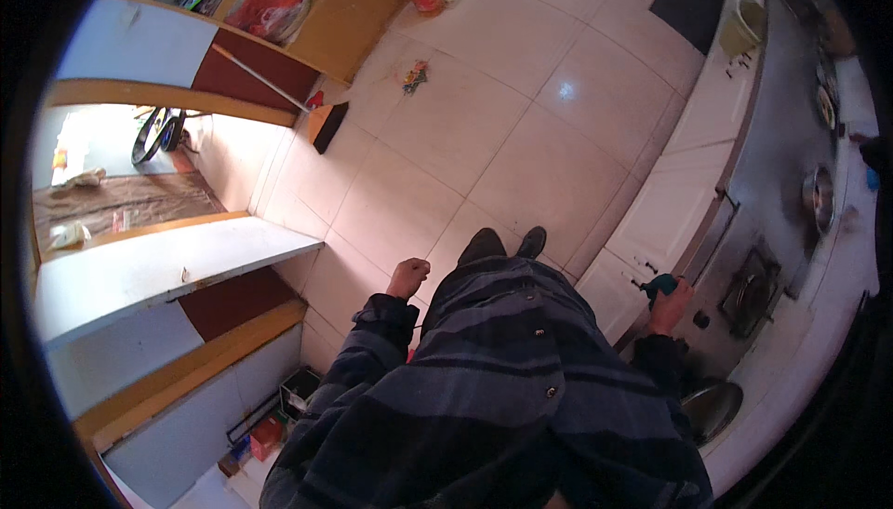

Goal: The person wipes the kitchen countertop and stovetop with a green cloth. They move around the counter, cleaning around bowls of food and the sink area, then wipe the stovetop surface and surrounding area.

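Observation:
My right hand (671,308) grips a dark green cloth (657,287) at the front edge of the stainless-steel counter (771,167). Part of the cloth hangs over the edge, above the white cabinet doors (642,219). Just beyond that hand, a gas burner (750,293) is set in the counter, with a dark control knob (701,318) in front of it. On the other side of my body, my left hand (409,279) hangs over the tiled floor (446,167). Its fingers are curled in, and nothing shows in them.
An open white door (181,279) stands at left beside a doorway. A broom (321,122) leans near a small heap of sweepings (415,78). A metal bowl (822,198), a yellowish bucket (745,27) and a round pan (713,411) line the counter. A dark mat (691,10) lies ahead.

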Demonstrator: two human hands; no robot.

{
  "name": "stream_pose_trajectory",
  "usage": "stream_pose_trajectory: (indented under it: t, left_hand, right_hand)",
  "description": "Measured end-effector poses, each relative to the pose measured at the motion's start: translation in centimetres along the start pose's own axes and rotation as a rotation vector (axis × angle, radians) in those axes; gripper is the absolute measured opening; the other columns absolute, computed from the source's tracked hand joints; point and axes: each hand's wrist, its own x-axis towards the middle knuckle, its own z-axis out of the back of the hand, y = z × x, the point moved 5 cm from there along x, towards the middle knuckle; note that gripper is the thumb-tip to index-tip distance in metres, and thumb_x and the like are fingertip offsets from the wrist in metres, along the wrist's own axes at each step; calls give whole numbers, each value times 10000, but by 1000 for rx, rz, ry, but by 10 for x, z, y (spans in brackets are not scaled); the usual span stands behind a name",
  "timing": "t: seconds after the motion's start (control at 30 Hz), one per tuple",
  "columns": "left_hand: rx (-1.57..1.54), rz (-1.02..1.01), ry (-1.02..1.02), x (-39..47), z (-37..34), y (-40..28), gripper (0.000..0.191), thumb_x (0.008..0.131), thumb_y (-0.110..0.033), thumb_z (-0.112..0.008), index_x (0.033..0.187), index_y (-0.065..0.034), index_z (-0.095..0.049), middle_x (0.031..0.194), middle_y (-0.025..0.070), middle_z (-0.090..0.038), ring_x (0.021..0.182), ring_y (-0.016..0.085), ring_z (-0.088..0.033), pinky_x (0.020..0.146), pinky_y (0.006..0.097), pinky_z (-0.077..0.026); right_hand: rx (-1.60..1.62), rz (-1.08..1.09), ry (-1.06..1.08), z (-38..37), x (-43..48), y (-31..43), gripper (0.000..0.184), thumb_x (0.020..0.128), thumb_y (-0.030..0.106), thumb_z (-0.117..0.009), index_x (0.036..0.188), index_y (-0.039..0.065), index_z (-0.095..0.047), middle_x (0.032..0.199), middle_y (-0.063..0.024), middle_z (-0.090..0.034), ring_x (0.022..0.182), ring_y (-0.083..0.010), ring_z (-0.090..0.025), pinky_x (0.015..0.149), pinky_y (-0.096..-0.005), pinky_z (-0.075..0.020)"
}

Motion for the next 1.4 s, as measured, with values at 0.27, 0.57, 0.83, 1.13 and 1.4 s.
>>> stream_pose_trajectory:
  t: [0.27, 0.57, 0.83, 1.13, 1.4]
  left_hand:
    - [-27, 104, 33, 9, 2, 49, 250, 961, -210, -575, 822, -28, -677, 786, 93, -695, 655, 202, -656, 609, 350, -535]
    - [646, -171, 341, 191, 44, -99, 267, 963, -251, -529, 881, -90, -725, 784, 68, -711, 721, 154, -677, 582, 297, -502]
    - [-29, -158, 140, 350, 87, -382, 265, 975, -236, -670, 1111, -10, -688, 952, 62, -705, 791, 135, -638, 668, 259, -491]
    - [149, 0, 233, 416, 38, -449, 223, 970, -213, -647, 1069, -17, -684, 848, 62, -692, 685, 141, -647, 537, 239, -465]
    - [868, -432, 372, 396, -17, -437, 152, 907, -223, -649, 950, -87, -702, 849, 51, -713, 757, 196, -681, 626, 360, -532]
  right_hand:
    - [-98, 187, 14, 14, 160, 22, 492, 785, -44, -752, 1230, 18, -551, 1252, -239, -495, 1166, -473, -515, 977, -572, -471]
    - [-167, -142, -14, 15, 226, 8, 468, 730, 23, -755, 1182, 71, -643, 1181, -192, -570, 1124, -411, -548, 968, -492, -478]
    - [-10, -711, -72, 12, 168, 14, 483, 734, 49, -776, 1191, 27, -621, 1114, -238, -571, 1074, -443, -586, 935, -501, -504]
    - [43, -579, -423, 20, 259, 42, 400, 764, 25, -765, 1137, 22, -621, 1096, -205, -590, 1066, -410, -590, 945, -450, -493]
    - [155, -410, -409, 39, 409, 55, 357, 767, 20, -755, 1105, 46, -640, 1095, -176, -589, 1053, -375, -584, 919, -440, -487]
